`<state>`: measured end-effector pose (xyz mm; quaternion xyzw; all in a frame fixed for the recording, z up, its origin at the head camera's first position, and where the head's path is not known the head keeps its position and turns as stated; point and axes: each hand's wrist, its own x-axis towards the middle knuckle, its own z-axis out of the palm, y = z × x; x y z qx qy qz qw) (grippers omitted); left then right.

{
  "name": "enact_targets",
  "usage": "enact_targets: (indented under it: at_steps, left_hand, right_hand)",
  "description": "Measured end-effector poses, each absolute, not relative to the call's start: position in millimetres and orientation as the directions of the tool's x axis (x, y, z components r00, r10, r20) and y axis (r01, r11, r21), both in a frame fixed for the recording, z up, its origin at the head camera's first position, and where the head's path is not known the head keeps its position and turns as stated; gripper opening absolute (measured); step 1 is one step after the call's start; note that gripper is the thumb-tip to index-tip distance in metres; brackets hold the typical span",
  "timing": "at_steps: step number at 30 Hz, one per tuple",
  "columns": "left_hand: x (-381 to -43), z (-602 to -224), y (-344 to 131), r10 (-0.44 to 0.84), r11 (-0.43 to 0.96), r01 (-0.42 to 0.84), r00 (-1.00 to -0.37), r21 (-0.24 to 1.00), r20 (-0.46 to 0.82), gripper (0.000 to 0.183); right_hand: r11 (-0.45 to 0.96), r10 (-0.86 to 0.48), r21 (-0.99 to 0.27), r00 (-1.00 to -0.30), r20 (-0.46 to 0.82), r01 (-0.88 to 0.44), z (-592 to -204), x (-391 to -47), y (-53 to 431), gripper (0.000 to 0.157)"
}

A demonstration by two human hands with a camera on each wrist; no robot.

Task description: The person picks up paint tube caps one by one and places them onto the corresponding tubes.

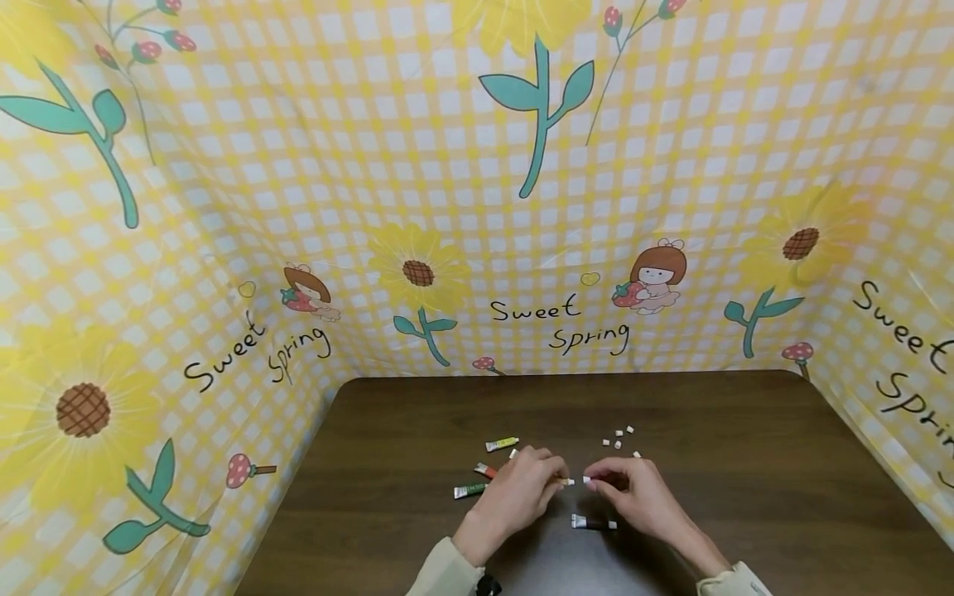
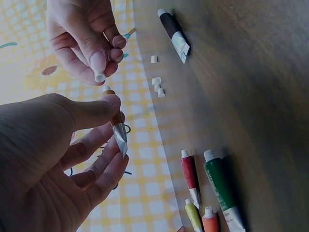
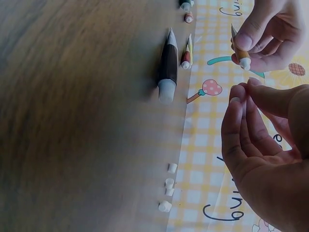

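Within the left hand (image 2: 63, 145), a tube's tail (image 2: 120, 136) shows only in wrist views.

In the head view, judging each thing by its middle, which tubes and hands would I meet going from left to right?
Green tube → yellow tube → left hand, holding a brown tube → dark tube → right hand, pinching a white cap.

a yellow-checked sheet (image 1: 373, 149) printed with sunflowers (image 1: 418, 273) walls a dark wood-grain table (image 1: 358, 513).
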<state>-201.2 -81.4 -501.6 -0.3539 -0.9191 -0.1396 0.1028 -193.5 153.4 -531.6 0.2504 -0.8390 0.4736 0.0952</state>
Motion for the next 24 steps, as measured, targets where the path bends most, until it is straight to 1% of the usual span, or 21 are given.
enact_targets:
  at_steps: [5,12,24]
  left_hand:
    - [-201.5,-502.0,-80.4,0.627,0.704,0.684,-0.725,0.19,0.285,0.006]
    - [-203.3,-503.0,-78.2,0.652,0.671,0.715,-0.694,0.194,0.306,0.006]
    - [-203.9,-504.0,-74.8,0.654,0.67,0.715,-0.695,0.198,0.298,0.004]
  right_hand:
    - [0.425,-0.334,-0.745,-0.854,0.399,-0.514,-532.1,-193.0,151.9,0.004]
    - [0.432,-0.344,-0.727,-0.842,0.415,-0.535,-530.8,-192.8,151.7,0.005]
    - [0.424,-0.374,-0.711,-0.824,0.426,-0.56,-530.8,-193.3,152.1,0.008]
